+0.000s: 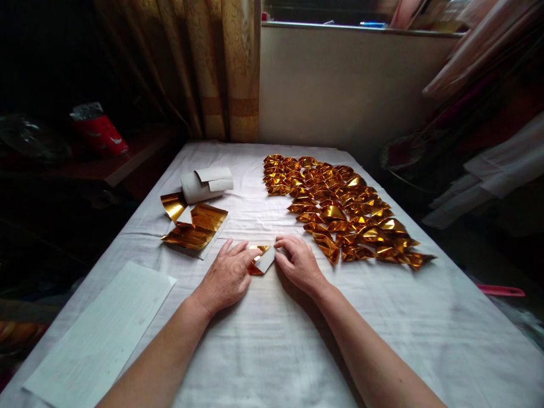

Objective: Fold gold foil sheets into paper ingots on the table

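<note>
A small folded piece of gold foil paper [266, 260] lies on the white cloth between my hands, with part of its pale underside showing. My left hand [227, 271] rests at its left side, its thumb and index finger pressing the paper against the cloth. My right hand [300, 262] is at the paper's right corner, fingers bent and thumb apart from the index finger, with nothing visible between them. Left of my hands lies a stack of gold foil sheets [206, 224], one curled up. Many folded gold foil pieces [340, 209] sit in rows to the right.
Behind the foil stack stands a roll of white paper [208, 184]. A long pale sheet [102, 334] lies at the front left of the cloth-covered table [255, 362]. A side table with a red container [100, 130] is at left; hanging clothes [505, 164] are at right.
</note>
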Available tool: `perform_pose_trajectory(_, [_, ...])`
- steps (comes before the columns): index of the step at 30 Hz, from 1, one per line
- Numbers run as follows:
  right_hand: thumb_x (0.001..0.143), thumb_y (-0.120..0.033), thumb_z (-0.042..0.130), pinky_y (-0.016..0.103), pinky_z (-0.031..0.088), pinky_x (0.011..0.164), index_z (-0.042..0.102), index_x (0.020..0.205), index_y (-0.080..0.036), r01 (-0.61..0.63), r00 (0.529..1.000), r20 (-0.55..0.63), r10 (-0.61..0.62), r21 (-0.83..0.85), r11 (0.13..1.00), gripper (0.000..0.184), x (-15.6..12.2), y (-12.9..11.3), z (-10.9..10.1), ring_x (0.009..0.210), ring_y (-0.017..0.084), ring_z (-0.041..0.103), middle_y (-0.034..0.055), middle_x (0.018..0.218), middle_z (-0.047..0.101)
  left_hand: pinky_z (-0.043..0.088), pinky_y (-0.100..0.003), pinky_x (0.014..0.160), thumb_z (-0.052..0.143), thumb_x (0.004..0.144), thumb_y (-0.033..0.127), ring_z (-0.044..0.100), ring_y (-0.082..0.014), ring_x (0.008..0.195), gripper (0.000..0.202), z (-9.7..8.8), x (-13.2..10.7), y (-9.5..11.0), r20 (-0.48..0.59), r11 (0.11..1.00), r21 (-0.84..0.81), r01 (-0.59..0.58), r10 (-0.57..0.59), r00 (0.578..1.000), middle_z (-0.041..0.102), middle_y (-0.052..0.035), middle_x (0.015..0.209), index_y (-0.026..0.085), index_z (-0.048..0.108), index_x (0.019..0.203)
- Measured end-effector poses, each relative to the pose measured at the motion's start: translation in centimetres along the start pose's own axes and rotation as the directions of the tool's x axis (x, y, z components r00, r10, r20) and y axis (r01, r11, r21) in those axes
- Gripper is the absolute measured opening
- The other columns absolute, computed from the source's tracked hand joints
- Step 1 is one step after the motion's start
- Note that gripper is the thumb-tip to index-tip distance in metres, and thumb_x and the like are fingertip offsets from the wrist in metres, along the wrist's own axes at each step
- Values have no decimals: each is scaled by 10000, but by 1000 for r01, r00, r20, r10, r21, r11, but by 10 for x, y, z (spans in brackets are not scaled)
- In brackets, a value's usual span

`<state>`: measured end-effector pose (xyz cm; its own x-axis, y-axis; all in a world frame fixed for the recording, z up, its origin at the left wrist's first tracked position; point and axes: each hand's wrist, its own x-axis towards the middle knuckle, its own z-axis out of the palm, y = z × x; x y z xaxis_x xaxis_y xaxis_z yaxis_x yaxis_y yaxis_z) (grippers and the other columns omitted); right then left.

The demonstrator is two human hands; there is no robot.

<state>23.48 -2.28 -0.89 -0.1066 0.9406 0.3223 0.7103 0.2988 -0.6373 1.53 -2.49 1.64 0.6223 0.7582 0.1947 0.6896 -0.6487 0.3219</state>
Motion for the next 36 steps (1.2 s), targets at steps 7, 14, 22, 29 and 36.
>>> perform_pose_trajectory(7, [803, -83, 535, 382, 500, 901, 675, 997, -247, 222, 972, 54, -229, 113, 968, 290, 2, 16, -8, 989, 200, 650, 48, 1032, 722, 201, -559, 1180, 452, 803, 13, 473, -247, 1320, 565, -3, 2, -7, 42, 998, -1, -62, 62, 997, 619, -28, 1338, 253, 552, 1304])
perform_pose_trajectory(14, [883, -181, 607, 361, 483, 863, 718, 983, -279, 421, 906, 65, -419, -21, 907, 178, 7, 18, 0, 976, 193, 646, 45, 1049, 726, 206, -571, 1161, 470, 916, 128, 456, -254, 1337, 371, -8, 3, -17, 36, 993, 4, -120, 120, 992, 655, 0, 1295, 302, 637, 1198])
perform_pose_trajectory(22, [935, -261, 571, 409, 429, 923, 722, 1012, -283, 479, 864, 248, -438, -141, 866, 171, -3, -2, -15, 1101, 234, 605, 36, 1157, 716, 347, -490, 1099, 510, 881, 82, 526, -235, 1229, 327, -6, 4, -17, -100, 985, 113, -131, 143, 985, 662, -30, 1241, 261, 668, 1104])
perform_pose_trajectory(29, [920, -249, 588, 366, 450, 892, 720, 965, -271, 465, 871, 208, -446, -55, 883, 141, -4, -3, -12, 1014, 200, 636, 24, 1102, 735, 509, -315, 761, 530, 906, 147, 593, -194, 845, 138, -2, -5, 6, -33, 972, 224, -69, 78, 996, 654, -41, 875, 200, 636, 836])
perform_pose_trajectory(36, [915, -255, 597, 354, 473, 890, 692, 872, -236, 389, 900, 166, -404, 116, 914, 106, -1, -3, -12, 955, 182, 662, 30, 1032, 746, 515, -340, 918, 481, 920, 155, 603, -202, 1003, 176, 1, -27, 22, -82, 994, 86, -73, 80, 993, 656, -80, 1062, 178, 622, 1021])
